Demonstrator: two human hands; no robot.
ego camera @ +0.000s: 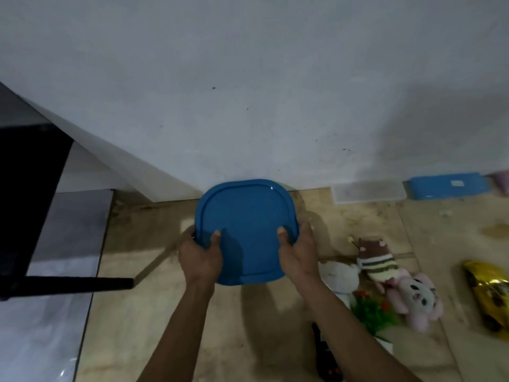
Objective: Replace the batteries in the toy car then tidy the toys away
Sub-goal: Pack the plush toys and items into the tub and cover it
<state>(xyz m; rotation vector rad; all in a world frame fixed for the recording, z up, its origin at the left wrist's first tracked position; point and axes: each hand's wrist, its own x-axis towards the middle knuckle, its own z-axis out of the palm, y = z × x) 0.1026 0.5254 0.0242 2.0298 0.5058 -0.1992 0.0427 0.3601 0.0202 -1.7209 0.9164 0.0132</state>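
I hold a blue square lid with rounded corners (246,224) in front of me, above the floor near the wall. My left hand (199,253) grips its left edge, thumb on top. Its right edge is gripped the same way by my right hand (298,250). The gold toy car (489,296) lies on the floor at the far right. Soft toys lie to the right of my arms: a striped brown one (376,257), a pink and white one (420,299) and a white one (340,275). A black remote control (325,359) lies partly hidden under my right forearm.
A clear plastic box (367,191) and a blue box (447,186) stand by the wall at the back right. A green plastic plant (371,312) lies among the toys. A dark piece of furniture (30,194) with a black bar fills the left side.
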